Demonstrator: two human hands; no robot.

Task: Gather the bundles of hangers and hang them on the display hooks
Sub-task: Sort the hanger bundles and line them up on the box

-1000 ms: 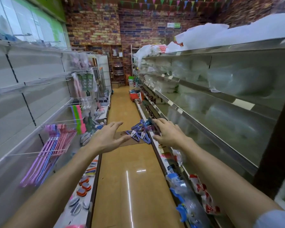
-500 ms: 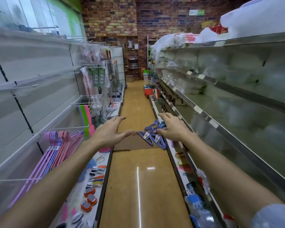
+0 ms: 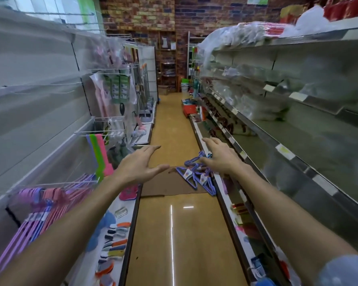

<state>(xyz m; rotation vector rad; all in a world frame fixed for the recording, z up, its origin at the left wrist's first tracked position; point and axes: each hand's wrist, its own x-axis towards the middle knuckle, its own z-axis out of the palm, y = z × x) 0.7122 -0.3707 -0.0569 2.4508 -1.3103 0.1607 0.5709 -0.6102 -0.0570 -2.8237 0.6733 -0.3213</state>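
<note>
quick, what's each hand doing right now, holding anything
Left hand: open, fingers spread, holding nothing.
Right hand: open, fingers straight, reaching toward the purple hanger bundles on the floor, gripping nothing.

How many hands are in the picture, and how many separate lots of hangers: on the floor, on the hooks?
Hands: 2, left hand and right hand, both empty
Hangers on the floor: 1 blue pile
Hangers on hooks: 1 pink and purple group
Total: 4
</note>
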